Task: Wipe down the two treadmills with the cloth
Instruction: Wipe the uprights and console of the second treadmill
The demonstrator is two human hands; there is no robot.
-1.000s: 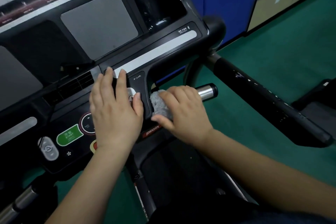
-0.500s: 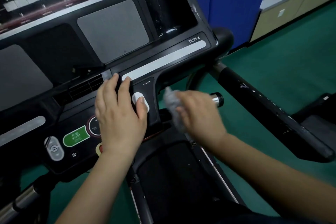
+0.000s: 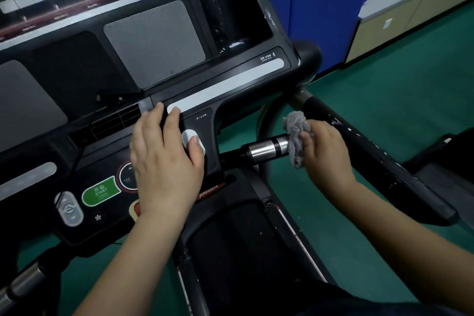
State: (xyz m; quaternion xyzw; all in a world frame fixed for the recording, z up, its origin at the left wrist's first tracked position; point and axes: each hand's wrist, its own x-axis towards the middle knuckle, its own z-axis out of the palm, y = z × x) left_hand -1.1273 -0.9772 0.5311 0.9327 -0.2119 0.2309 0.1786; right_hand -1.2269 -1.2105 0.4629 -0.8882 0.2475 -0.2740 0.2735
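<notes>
A black treadmill console [image 3: 159, 43] fills the upper left of the view. My left hand [image 3: 164, 161] rests flat on its lower control panel, fingers straight, beside a green START button [image 3: 101, 191]. A short silver handle [image 3: 266, 147] sticks out to the right under the console. My right hand [image 3: 324, 151] grips a bunched grey cloth [image 3: 296, 136] and holds it against the end of that silver handle. The cloth hides the handle's tip.
A long black side rail [image 3: 379, 159] runs down to the right past my right hand. The treadmill belt [image 3: 246, 251] lies below. Green floor [image 3: 410, 97] spreads right, with a blue partition [image 3: 320, 7] and a low cabinet [image 3: 410, 15] behind.
My right hand has moved the cloth rightward along the silver handle, from beside the console to the handle's end. My left hand has stayed flat on the panel.
</notes>
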